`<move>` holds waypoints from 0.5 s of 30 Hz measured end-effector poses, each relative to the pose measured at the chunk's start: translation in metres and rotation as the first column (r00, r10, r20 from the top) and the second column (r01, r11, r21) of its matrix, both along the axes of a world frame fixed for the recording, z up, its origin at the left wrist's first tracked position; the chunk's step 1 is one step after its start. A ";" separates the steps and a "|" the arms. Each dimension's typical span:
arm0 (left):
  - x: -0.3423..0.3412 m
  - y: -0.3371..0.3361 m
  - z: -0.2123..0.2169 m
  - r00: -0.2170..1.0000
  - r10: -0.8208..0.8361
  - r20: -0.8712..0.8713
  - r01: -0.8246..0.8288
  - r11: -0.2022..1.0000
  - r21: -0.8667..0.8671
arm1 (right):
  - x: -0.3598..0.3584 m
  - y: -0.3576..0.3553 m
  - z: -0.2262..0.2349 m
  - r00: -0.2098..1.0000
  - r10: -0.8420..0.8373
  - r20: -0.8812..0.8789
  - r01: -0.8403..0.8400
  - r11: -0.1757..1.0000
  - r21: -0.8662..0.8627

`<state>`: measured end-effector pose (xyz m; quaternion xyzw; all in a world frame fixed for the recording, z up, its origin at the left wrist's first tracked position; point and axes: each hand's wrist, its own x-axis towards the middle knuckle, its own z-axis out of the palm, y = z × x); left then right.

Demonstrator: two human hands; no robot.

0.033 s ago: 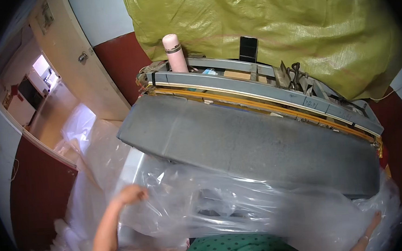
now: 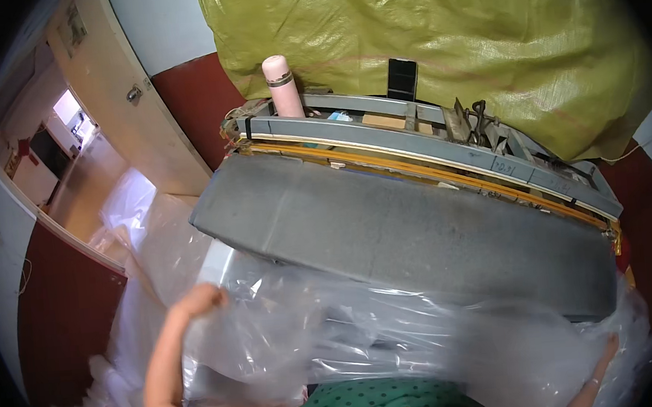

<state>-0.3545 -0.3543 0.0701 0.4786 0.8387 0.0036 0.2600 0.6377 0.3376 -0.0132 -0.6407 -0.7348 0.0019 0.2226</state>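
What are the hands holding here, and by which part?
Both hands grip one large clear plastic sheet spread before the grey machine bed: the left hand at its upper left edge, the right hand at its right edge, largely hidden behind the plastic.

head-worn fisheye, looking steeply down, close over grey machine bed (image 2: 419, 235)

Thin, glossy, crinkled clear plastic sheet (image 2: 335, 339) gripped under the left hand (image 2: 200, 299) fingers, matt grey felt-like machine bed (image 2: 419, 235) beyond them, painted metal rails (image 2: 428, 147) behind.

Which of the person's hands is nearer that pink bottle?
Left. The left hand grips the clear plastic sheet below the pink bottle; the right hand is far lower right.
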 end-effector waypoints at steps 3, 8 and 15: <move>-0.085 0.045 0.094 0.708 0.275 -0.651 0.090 0.879 0.468 | -0.070 0.066 0.004 0.932 0.335 -0.138 -0.321 0.940 0.112; -0.066 0.184 0.247 0.465 0.846 -0.261 0.375 0.079 0.924 | -0.165 0.122 0.035 0.941 0.166 -0.294 -0.137 0.984 0.118; -0.136 0.168 0.006 0.756 0.446 -0.478 -0.020 0.746 0.666 | -0.238 0.082 0.031 0.930 -0.366 0.046 0.350 0.914 0.205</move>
